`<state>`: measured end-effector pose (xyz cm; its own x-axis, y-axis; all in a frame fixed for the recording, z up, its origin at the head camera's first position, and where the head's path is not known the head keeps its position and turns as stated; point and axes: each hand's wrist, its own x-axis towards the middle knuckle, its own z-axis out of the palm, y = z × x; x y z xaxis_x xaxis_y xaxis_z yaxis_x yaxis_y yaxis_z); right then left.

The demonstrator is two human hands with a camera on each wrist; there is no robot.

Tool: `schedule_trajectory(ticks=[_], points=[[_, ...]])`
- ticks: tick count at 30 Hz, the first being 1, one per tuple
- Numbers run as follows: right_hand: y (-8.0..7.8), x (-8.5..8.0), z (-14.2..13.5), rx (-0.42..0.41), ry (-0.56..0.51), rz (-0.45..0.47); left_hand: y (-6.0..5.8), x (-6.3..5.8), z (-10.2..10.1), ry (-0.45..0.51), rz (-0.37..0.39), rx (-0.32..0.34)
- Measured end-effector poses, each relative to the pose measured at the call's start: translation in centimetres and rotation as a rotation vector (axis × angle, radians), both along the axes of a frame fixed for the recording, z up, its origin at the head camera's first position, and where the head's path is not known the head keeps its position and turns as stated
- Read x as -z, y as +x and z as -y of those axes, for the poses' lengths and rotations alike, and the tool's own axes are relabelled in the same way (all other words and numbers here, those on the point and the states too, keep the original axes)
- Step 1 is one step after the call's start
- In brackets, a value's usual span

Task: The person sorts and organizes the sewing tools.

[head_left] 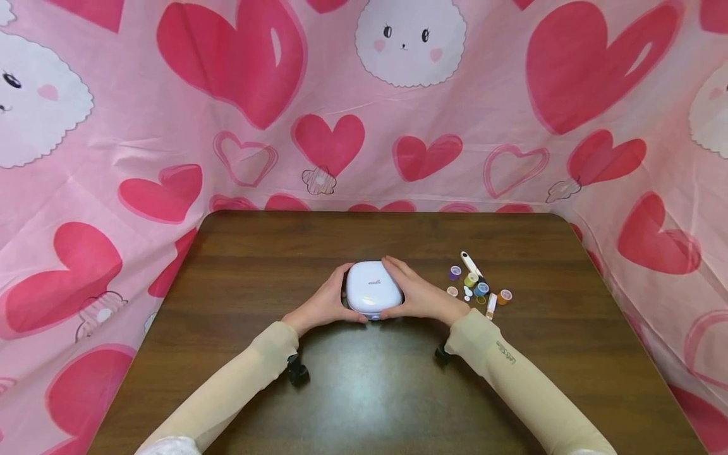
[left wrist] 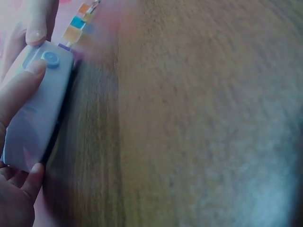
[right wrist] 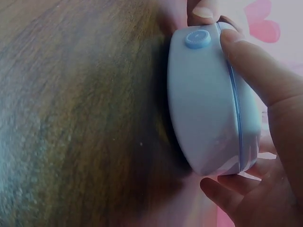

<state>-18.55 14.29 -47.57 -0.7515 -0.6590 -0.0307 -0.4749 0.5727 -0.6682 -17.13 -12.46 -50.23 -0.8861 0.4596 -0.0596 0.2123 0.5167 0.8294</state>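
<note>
The right sleeve [head_left: 520, 382] reads "Let's Slim"; lettering [head_left: 375, 282] on the white case [head_left: 373, 292] is unclear.

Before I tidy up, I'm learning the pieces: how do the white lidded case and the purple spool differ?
Size: the white lidded case is far larger than the purple spool. Colour: the case is mainly white, the spool purple. Handling: the left hand and right hand hold the case; neither touches the spool. Both have rounded outlines.

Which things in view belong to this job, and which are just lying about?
Seemingly in the job:
white case, held by left fingers and right fingers

Lying about, apparently unused:
coloured cylinders
white-handled tool
white pieces
pale stick
</note>
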Motion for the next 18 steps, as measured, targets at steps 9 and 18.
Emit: schedule_trajectory(ticks=[9, 18], points=[[-0.12, 0.04, 0.14, 0.022, 0.023, 0.011, -0.07, -0.03, -0.13, -0.014, 0.017, 0.014], [-0.87, 0.27, 0.23, 0.021, 0.025, -0.012, -0.35, 0.32, -0.13, 0.003, 0.036, 0.037]])
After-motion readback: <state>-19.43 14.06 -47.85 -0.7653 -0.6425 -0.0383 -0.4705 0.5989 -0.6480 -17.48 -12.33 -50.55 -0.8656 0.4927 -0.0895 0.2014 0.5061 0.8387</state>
